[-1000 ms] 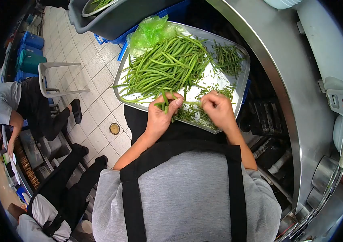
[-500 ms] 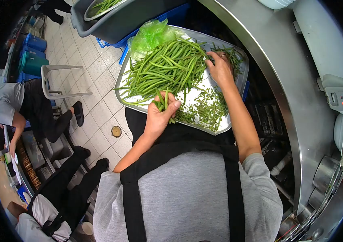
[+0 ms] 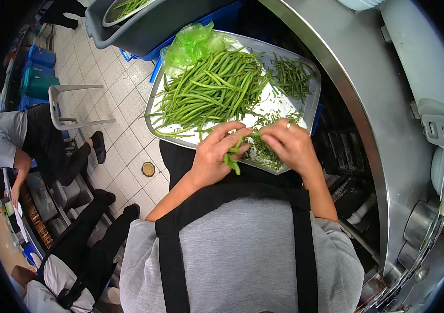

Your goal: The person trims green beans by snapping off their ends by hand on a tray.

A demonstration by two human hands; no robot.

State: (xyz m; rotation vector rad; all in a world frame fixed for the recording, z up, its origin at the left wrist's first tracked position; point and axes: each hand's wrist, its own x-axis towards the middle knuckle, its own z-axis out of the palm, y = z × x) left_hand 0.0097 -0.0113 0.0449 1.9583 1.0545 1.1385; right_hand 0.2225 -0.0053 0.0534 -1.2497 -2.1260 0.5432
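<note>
My left hand [image 3: 216,152] is closed around a few green beans [image 3: 232,160], whose ends stick out below the fingers. Close to its fingertips, my right hand [image 3: 294,148], with a ring on one finger, pinches at the tip of a green bean [image 3: 256,134]. Both hands are over the front of a metal tray [image 3: 149,112]. A large heap of green beans [image 3: 211,86] fills the tray's left and middle. Snipped bean ends [image 3: 266,154] lie under and around my right hand. Darker, thinner beans [image 3: 291,78] are piled at the far right corner.
A green plastic bag [image 3: 189,46] lies at the tray's far left corner. Behind it stands a grey tub [image 3: 133,39] with a bowl of beans. A steel counter [image 3: 337,68] curves along the right. Two people are at the left, near a plastic chair [image 3: 78,125].
My right hand has come from the darker beans at the far right down to beside my left hand. My left hand has turned and shifted slightly right, still holding beans.
</note>
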